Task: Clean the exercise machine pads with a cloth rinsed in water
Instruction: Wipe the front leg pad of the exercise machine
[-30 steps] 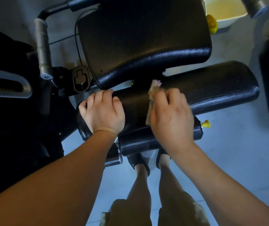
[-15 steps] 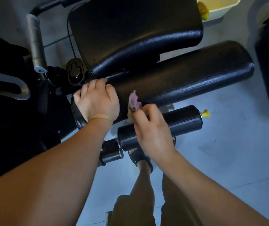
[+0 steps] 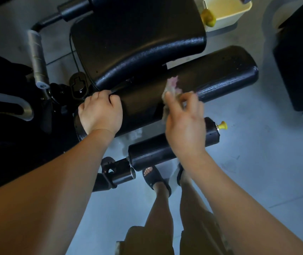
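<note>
A long black padded roller [image 3: 211, 78] lies across the middle of the machine, below the wide black seat pad [image 3: 134, 39]. My right hand [image 3: 183, 124] holds a crumpled pinkish cloth [image 3: 171, 87] against the roller's near side, about midway along it. My left hand [image 3: 99, 113] grips the roller's left end, fingers curled over its top edge. A shorter black roller pad [image 3: 150, 151] sits lower, partly hidden under my right wrist.
A pale yellow basin [image 3: 226, 13] stands on the floor at the top right, behind the seat. A grey handle bar [image 3: 36, 57] rises at the left. A yellow knob [image 3: 222, 125] ends the short roller. My sandalled feet [image 3: 154, 177] stand on the grey floor below.
My right hand has moved the cloth rightward and up along the long roller from beside my left hand. My left hand has stayed on the roller's left end.
</note>
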Motion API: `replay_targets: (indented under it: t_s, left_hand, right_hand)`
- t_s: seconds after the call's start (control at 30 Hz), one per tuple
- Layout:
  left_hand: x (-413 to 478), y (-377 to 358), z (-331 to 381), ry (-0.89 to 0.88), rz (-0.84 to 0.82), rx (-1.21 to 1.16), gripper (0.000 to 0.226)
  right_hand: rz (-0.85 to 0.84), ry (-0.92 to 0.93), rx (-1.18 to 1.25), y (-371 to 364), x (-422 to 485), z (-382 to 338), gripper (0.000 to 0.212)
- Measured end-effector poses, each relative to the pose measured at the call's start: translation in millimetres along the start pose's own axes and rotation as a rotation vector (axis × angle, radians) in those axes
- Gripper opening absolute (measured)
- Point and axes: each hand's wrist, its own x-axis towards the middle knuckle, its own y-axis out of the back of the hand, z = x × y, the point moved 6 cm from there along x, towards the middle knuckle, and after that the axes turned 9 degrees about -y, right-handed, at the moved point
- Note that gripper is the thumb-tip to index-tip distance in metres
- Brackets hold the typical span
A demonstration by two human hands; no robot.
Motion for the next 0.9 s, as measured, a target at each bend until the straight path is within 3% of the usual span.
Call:
replay_targets:
  t_s: [0.13,0.4,0.57,0.73,0.9]
  left_hand:
    - [-3.0,-1.4,2.3,-0.012,-0.012,-0.001,0.05]
    - [-4.6,-18.2,105.6,-0.307,-0.067,0.046,0.061]
    - [17.8,-28.9,130.5,-0.185,-0.079,0.04,0.059]
    - [14.8,-30.2,129.7,-0.181,-0.044,0.066,0.058]
    - [16.5,-33.1,130.5,-0.177,-0.047,0.091,0.057]
  right_hand:
    - [-0.127,0.213,0.004,-8.0,-7.8,-7.7,0.049]
    - [0.032,-0.031,0.005,33.4,44.7,53.5,0.041]
    - [-0.125,0.276,-0.044,29.0,41.3,45.9,0.039]
    - [0.05,0.032,-0.12,41.8,89.3,69.4,0.031]
    - [-0.189,0.378,-0.142,18.8,86.7,31.4,0.041]
